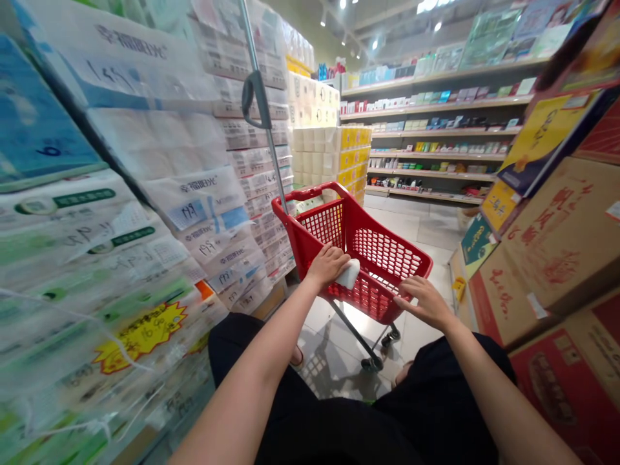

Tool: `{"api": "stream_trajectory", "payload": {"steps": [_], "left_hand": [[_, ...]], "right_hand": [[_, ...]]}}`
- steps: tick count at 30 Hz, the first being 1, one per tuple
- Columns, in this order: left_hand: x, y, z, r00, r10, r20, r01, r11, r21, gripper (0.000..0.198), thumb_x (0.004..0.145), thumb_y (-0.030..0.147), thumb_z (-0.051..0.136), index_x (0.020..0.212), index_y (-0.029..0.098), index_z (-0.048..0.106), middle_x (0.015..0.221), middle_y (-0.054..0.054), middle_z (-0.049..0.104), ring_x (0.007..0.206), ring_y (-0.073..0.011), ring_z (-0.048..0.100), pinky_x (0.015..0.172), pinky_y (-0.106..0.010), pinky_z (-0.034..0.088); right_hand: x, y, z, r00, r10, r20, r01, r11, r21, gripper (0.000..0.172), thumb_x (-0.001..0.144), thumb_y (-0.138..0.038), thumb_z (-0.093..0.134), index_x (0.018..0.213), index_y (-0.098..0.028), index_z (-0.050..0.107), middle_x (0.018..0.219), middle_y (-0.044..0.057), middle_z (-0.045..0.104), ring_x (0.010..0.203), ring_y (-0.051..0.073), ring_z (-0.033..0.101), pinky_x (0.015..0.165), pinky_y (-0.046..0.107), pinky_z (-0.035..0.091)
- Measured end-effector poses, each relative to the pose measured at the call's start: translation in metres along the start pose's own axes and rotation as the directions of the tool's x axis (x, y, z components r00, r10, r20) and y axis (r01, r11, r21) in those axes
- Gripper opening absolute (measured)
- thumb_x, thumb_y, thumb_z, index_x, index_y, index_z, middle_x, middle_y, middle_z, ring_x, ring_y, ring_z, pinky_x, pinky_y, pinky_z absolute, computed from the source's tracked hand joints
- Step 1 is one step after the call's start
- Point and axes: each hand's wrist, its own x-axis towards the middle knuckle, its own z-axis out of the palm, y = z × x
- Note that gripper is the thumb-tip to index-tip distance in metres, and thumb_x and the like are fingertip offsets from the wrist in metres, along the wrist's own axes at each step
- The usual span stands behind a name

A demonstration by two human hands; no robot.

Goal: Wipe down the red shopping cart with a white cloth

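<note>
The left hand [329, 263] rests on the near rim of the red shopping cart [361, 248], fingers curled over a small white object [349, 274] that it presses against the rim; only one pale corner of that object pokes out past the knuckles, so what it is cannot be told. The right hand [423, 300] lies flat on the same rim, a little further right and nearer the body, fingers spread and released, gripping nothing. The basket sits just beyond both sets of fingers and tilts down to the right, its wheels [380, 352] on the tiled floor [416, 226] below them.

Steering well in this narrow aisle seems to call for even pressure from both hands, with the right one closing properly round the rim. As it stands, the flat palm can push but hardly pull or turn. The clenched left hand should keep the white object pinned so it does not slip into the basket.

To the left of the fingers, stacked packs of tissue paper [145, 194] wrapped in plastic rise close by, blurred. A metal pole [264, 110] stands ahead of the left hand. Cardboard boxes [557, 252] crowd the right. The far shelves [436, 129] hold goods too small to read. The basket's floor is partly hidden behind its near wall, and the person's feet barely show.
</note>
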Motion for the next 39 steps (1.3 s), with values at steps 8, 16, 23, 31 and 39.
{"api": "stream_trajectory", "payload": {"steps": [8, 16, 23, 31, 39], "left_hand": [[-0.005, 0.006, -0.003, 0.998, -0.051, -0.026, 0.051, 0.999, 0.018, 0.028, 0.098, 0.039, 0.038, 0.102, 0.023, 0.061, 0.103, -0.005, 0.060, 0.101, -0.0209, 0.052, 0.111, -0.046, 0.027], [0.001, 0.041, -0.002, 0.995, -0.091, -0.043, 0.091, 0.996, -0.014, 0.030, 0.098, 0.038, 0.035, 0.100, 0.021, 0.060, 0.095, -0.006, 0.059, 0.101, -0.0217, 0.051, 0.114, -0.049, 0.023], [0.009, 0.096, 0.007, 0.999, -0.036, -0.035, 0.035, 0.999, -0.032, 0.031, 0.097, 0.041, 0.037, 0.112, 0.023, 0.059, 0.102, -0.006, 0.057, 0.109, -0.0230, 0.048, 0.115, -0.050, 0.022], [-0.004, 0.049, 0.000, 0.998, 0.037, 0.052, -0.039, 0.999, 0.032, 0.032, 0.099, 0.040, 0.035, 0.122, 0.025, 0.053, 0.108, -0.004, 0.057, 0.112, -0.0203, 0.049, 0.115, -0.043, 0.025], [-0.037, -0.063, -0.037, 0.972, -0.229, 0.051, 0.218, 0.961, 0.171, 0.034, 0.099, 0.037, 0.033, 0.128, 0.026, 0.048, 0.136, -0.004, 0.047, 0.140, -0.0208, 0.027, 0.121, -0.046, 0.011]], "right_hand": [[0.028, -0.035, 0.018, 0.981, 0.195, 0.021, -0.192, 0.974, -0.118, 0.040, 0.089, -0.061, 0.040, 0.084, -0.026, 0.057, 0.075, 0.002, 0.067, 0.065, 0.018, 0.057, 0.055, 0.029, 0.028], [0.038, -0.033, 0.047, 0.981, 0.180, -0.075, -0.194, 0.937, -0.290, 0.035, 0.081, -0.057, 0.054, 0.079, -0.023, 0.050, 0.068, 0.003, 0.065, 0.064, 0.020, 0.058, 0.065, 0.031, 0.029], [0.038, -0.025, 0.050, 0.973, 0.228, -0.025, -0.225, 0.929, -0.292, 0.011, 0.082, -0.030, 0.051, 0.088, -0.022, 0.055, 0.072, 0.004, 0.068, 0.069, 0.020, 0.060, 0.069, 0.032, 0.030], [0.035, -0.024, 0.049, 0.975, 0.210, -0.067, -0.221, 0.923, -0.314, 0.027, 0.081, -0.049, 0.056, 0.079, -0.022, 0.052, 0.070, 0.003, 0.066, 0.066, 0.019, 0.057, 0.064, 0.030, 0.028], [0.034, -0.019, 0.054, 0.984, 0.145, -0.105, -0.172, 0.931, -0.321, 0.045, 0.082, -0.066, 0.049, 0.076, -0.022, 0.049, 0.063, 0.001, 0.061, 0.059, 0.016, 0.053, 0.063, 0.029, 0.026]]}}
